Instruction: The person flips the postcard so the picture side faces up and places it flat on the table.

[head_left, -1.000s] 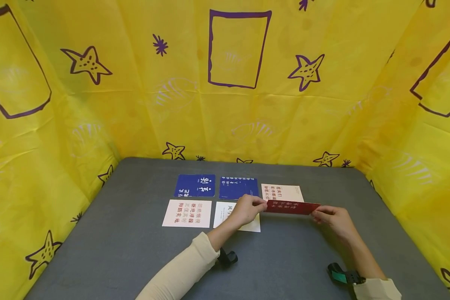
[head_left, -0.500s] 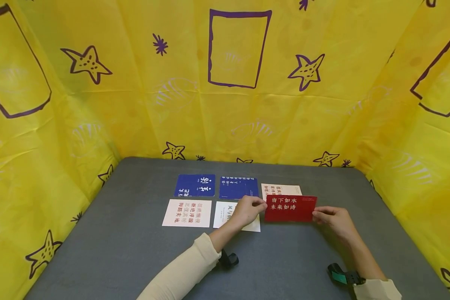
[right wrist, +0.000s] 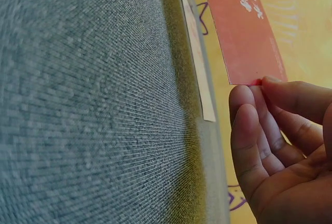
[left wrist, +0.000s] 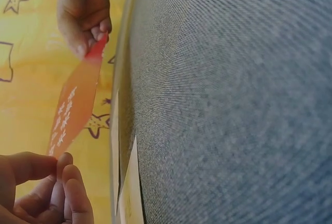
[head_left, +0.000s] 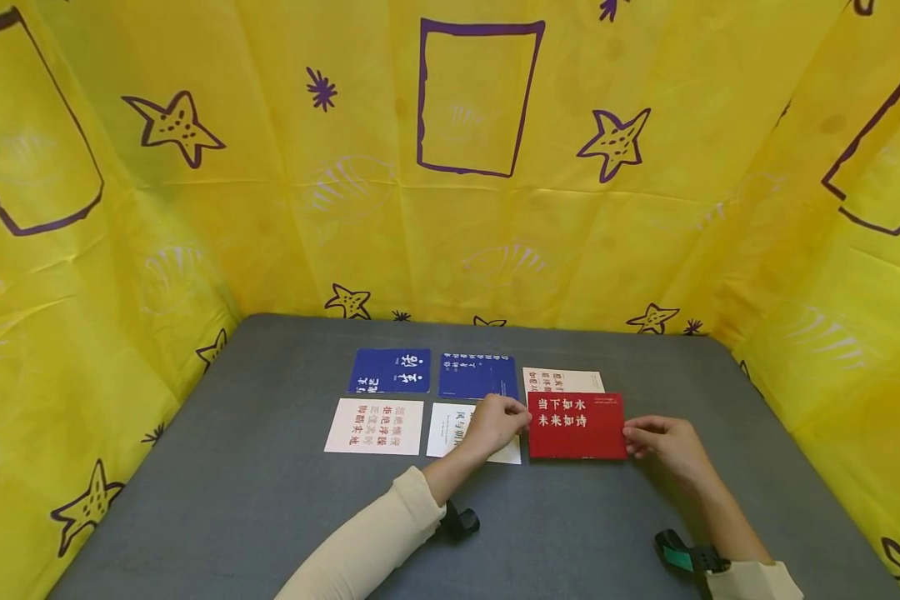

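A red card (head_left: 576, 437) with two lines of white characters is held up by its two short edges. My left hand (head_left: 492, 427) pinches its left edge between thumb and fingertips. On the right edge, my right hand (head_left: 669, 446) pinches it the same way. Both wrist views show the card tilted and raised off the table. It overlaps the lower part of a pale pink card (head_left: 570, 380) in the head view. Under my left hand and forearm lies a white card (head_left: 442, 429), partly hidden.
Two blue cards (head_left: 390, 372) lie in the back row, to the left of the pale pink one. A pink card with red characters (head_left: 373, 427) lies at the front left of the group. The grey table (head_left: 232, 500) meets a yellow patterned curtain (head_left: 450, 233) behind and at the sides.
The red card has turned from nearly edge-on to showing its printed face more fully, its lower edge swinging down and toward me. Both hands keep their pinch and have barely moved.
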Motion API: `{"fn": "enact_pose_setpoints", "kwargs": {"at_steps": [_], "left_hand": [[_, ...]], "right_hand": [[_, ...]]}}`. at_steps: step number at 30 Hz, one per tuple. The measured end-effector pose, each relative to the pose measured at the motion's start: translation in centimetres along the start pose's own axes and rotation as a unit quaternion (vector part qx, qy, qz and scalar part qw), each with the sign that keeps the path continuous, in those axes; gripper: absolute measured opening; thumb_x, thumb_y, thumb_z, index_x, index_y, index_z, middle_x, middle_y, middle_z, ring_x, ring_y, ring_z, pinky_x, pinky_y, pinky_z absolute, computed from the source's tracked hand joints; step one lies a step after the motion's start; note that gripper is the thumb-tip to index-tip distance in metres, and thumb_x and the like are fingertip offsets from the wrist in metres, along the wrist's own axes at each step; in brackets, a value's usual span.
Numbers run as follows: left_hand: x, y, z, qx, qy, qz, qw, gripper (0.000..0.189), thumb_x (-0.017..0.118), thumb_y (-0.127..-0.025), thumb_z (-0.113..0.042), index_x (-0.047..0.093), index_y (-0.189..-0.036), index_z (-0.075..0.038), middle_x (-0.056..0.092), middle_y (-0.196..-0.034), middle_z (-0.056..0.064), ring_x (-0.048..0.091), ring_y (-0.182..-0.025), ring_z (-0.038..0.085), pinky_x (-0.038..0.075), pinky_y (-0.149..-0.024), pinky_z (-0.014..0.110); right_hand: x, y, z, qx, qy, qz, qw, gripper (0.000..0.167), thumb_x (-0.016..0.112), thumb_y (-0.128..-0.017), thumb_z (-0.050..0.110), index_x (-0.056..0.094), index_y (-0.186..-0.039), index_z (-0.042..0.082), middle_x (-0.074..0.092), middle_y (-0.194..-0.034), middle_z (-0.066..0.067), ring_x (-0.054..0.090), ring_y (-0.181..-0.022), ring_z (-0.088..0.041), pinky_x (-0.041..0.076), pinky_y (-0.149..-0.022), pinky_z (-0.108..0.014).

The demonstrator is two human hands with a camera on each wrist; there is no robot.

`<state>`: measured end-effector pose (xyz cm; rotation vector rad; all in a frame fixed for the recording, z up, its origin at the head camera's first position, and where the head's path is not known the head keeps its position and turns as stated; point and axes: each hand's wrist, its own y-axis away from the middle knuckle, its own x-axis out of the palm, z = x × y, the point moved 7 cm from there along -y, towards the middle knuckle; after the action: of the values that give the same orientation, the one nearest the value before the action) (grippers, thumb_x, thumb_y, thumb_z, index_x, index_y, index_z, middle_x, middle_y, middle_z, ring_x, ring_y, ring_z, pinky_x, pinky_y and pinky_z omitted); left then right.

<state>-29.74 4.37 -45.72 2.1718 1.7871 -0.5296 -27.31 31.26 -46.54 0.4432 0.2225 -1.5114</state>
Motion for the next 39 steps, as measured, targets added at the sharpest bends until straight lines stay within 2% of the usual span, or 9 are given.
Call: {"fn": "enact_pose_setpoints", "kwargs": {"at_steps": [12, 19, 28, 39], "left_hand": [[0.2, -0.1, 0.3, -0.023, 0.005, 0.001, 0.9997, 0.010, 0.069, -0.085, -0.010, 0.076, -0.084, -0.004, 0.071, -0.068, 0.005, 0.055, -0.057, 0.004, 0.038, -0.051, 0.017], [0.4, -0.3, 0.5, -0.031, -0.018, -0.008, 0.9993, 0.012, 0.074, -0.084, -0.014, 0.077, -0.079, -0.004, 0.070, -0.062, 0.003, 0.055, -0.050, 0.004, 0.033, -0.046, 0.016], [0.6, -0.4, 0.7, -0.040, -0.034, -0.014, 0.9985, 0.012, 0.075, -0.082, -0.013, 0.077, -0.074, -0.005, 0.068, -0.057, 0.003, 0.051, -0.047, 0.004, 0.030, -0.046, 0.017], [0.9, -0.6, 1.0, -0.073, -0.042, 0.011, 0.9963, 0.006, 0.076, -0.079, -0.010, 0.077, -0.074, -0.006, 0.069, -0.058, 0.002, 0.050, -0.045, 0.004, 0.031, -0.043, 0.016]], "right_hand": [[0.2, -0.2, -0.3, 0.007, -0.010, 0.004, 0.9999, 0.032, 0.065, -0.091, 0.007, 0.061, -0.108, -0.020, 0.069, -0.075, 0.000, 0.066, -0.063, -0.012, 0.057, -0.061, -0.027], [0.2, -0.1, -0.5, 0.013, -0.008, 0.005, 0.9999, 0.031, 0.065, -0.089, 0.005, 0.061, -0.106, -0.020, 0.070, -0.073, -0.003, 0.065, -0.060, -0.012, 0.056, -0.059, -0.028], [0.4, -0.1, -0.9, 0.020, -0.002, 0.022, 0.9996, 0.031, 0.066, -0.089, 0.005, 0.061, -0.105, -0.021, 0.069, -0.071, -0.002, 0.064, -0.058, -0.011, 0.056, -0.057, -0.027], [0.7, -0.2, -1.5, 0.041, 0.007, 0.039, 0.9984, 0.029, 0.065, -0.089, 0.006, 0.063, -0.104, -0.019, 0.068, -0.069, -0.002, 0.063, -0.057, -0.011, 0.055, -0.057, -0.026]]}}
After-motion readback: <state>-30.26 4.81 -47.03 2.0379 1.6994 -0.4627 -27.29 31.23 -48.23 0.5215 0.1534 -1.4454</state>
